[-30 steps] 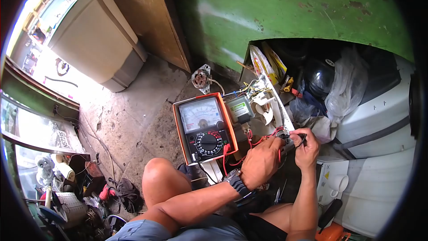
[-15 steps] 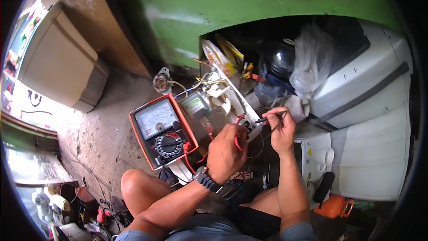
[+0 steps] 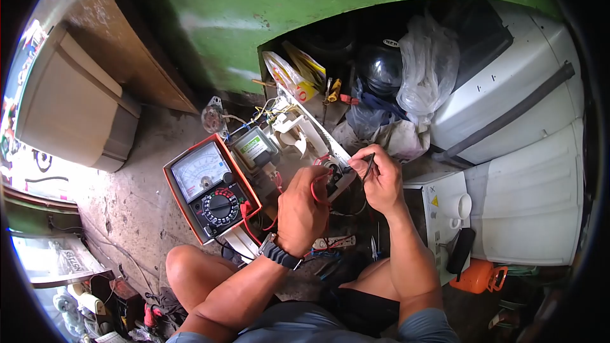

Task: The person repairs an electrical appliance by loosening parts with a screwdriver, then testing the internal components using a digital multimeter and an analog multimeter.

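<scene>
An analog multimeter in an orange-edged case lies left of my hands, with red and black leads plugged in. My left hand, with a watch at the wrist, is closed at the near end of a white panel; a red lead loops over its fingers, whose tips are partly hidden. My right hand pinches a black probe pointed at a dark round part on that panel. A grey box with a green label and several loose wires sit beside the panel.
A small motor lies behind the multimeter. Plastic bags and a black helmet fill the wall opening. On the right are a white box and an orange object. A beige bin stands far left.
The view has swung, so the multimeter and panel appear further left. My right hand moved off the panel end, then back toward it with the black probe.
</scene>
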Demonstrator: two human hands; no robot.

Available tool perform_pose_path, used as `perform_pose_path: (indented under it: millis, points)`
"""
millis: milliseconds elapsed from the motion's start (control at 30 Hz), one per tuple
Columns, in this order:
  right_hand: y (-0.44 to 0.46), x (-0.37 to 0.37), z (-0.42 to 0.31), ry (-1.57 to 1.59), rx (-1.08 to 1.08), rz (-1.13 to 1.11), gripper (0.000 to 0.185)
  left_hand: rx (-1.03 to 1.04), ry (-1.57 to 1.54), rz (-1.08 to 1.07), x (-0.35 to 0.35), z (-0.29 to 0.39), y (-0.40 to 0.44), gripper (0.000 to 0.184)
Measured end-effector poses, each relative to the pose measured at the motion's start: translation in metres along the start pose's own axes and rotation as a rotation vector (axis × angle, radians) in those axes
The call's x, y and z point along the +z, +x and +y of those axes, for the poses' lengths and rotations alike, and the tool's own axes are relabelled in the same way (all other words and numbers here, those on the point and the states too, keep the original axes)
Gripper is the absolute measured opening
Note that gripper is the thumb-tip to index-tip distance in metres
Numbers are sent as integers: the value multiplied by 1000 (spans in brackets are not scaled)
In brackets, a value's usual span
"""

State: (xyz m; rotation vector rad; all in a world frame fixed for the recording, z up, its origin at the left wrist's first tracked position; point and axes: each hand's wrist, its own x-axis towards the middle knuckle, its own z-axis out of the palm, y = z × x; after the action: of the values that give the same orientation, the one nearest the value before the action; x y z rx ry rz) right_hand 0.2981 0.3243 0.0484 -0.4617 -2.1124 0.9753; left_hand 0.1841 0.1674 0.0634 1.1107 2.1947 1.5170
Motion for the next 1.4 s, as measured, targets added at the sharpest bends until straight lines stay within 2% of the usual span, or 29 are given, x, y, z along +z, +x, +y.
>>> perform_pose_path:
  millis: [133,233,267,333,400,467,533,600,667,700,767,800,867,933,1000,1300,1400]
  points:
    - [-3,-1,1,39,86,-29,15,22,-33,28,1,-1,-1,14]
    - [-1,0,0,151,175,-32,13,114,-25,30,1,1,-3,16]
    - [3,1,1,130,66,14,11,140,-8,19,4,-2,-3,16]
    - [14,1,-8,190,24,82,13,148,45,-14,2,-1,-5,16]
    - [32,0,-32,228,65,21,17,111,-4,-3,1,-2,-4,16]
    - [63,14,-49,282,109,-273,22,85,-55,-2,0,-3,-4,16]
    - [97,38,-61,129,148,-511,32,51,-47,-8,0,-3,-5,16]
    - [119,70,-50,-68,146,-724,28,42,-37,-15,1,-4,-6,16]
    - [128,88,-60,-87,311,-833,36,27,-27,-19,0,-6,-7,16]
    - [131,94,-64,-97,303,-841,36,38,-22,-27,0,-7,-6,15]
    - [132,105,-69,-143,437,-915,33,31,-30,-58,-2,-5,-6,17]
    - [130,111,-62,-153,431,-923,33,30,-37,-47,-1,-6,-6,17]
    - [120,127,-33,93,492,-943,38,46,-5,-69,2,-11,-8,21]
    - [118,138,-29,140,542,-958,42,43,-19,-78,2,-11,-8,25]
    - [120,142,-37,210,754,-878,44,50,-27,-84,3,-12,-7,26]
    - [111,139,-26,372,722,-922,47,60,-27,-127,-1,-10,-8,32]
    - [112,139,-29,451,830,-911,47,62,-24,-122,-1,-11,-8,33]
